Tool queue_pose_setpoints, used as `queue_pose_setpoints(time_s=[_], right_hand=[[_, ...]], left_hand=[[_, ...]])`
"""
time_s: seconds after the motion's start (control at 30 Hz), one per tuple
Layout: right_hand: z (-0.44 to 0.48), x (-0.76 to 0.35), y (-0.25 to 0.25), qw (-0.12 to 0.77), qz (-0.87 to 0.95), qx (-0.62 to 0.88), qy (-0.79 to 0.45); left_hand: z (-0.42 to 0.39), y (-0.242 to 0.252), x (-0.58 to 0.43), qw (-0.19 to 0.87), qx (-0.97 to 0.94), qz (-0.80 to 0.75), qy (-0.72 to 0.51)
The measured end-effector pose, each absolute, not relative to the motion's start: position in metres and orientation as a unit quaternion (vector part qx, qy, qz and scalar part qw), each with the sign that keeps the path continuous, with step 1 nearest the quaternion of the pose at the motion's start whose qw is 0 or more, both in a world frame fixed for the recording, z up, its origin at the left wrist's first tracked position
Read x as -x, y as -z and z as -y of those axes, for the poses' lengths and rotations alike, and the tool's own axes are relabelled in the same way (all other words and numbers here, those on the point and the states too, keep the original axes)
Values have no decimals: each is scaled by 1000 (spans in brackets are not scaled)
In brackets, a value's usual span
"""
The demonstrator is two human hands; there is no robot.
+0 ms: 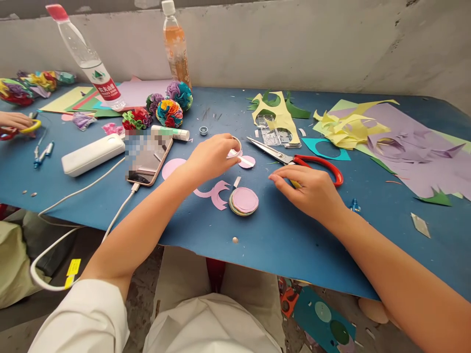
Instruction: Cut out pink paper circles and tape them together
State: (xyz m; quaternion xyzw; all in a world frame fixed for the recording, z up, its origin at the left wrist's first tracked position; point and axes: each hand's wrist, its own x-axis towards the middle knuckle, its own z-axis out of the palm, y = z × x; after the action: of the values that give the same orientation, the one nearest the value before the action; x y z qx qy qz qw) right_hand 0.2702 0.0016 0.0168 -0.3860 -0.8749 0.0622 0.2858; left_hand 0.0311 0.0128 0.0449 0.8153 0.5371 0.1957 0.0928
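My left hand (pixel 216 154) is closed at the fingertips on a small white ring that looks like a roll of tape (pixel 239 143). A narrow white strip (pixel 247 160) reaches from it over a pink paper circle (pixel 251 165). Below lies a stack of round paper discs (pixel 245 200), pink on top, beside curved pink offcuts (pixel 220 194). My right hand (pixel 309 189) hovers or rests right of the stack, fingers loosely extended and seemingly holding nothing. Behind it lie red-handled scissors (pixel 281 155), blades pointing left. Another pink circle (pixel 172 168) is partly behind my left forearm.
A phone (pixel 149 162) on a white cable, a white power bank (pixel 93 154), a glue stick (pixel 170 133) and ruffled paper balls (pixel 169 113) lie left. Two bottles (pixel 103 83) stand behind. Cut paper (pixel 415 142) covers the right. Another person's hand (pixel 14 121) holds yellow-handled scissors.
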Motion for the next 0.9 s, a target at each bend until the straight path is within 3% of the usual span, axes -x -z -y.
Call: queue_pose_setpoints(time_s=[0.27,0.53,0.63,0.8,0.9], right_hand=[[-15,-271,-11,223,849,477,-52],[-15,-268,-7,223,852,466,-86],[-14,-266,-6,279,810,487,-170],[-16,-263,-6,400,653,480,-428],[-15,-262,-9,423,627,455,-470]], left_hand=[[-25,-20,-39,35,-860,-487,-153],[-30,-28,-28,40,-825,-558,-77],[-25,-36,-31,40,-830,-547,-100],[-10,-46,-43,58,-873,-440,-201],[-2,-47,-48,102,-873,-384,-283]])
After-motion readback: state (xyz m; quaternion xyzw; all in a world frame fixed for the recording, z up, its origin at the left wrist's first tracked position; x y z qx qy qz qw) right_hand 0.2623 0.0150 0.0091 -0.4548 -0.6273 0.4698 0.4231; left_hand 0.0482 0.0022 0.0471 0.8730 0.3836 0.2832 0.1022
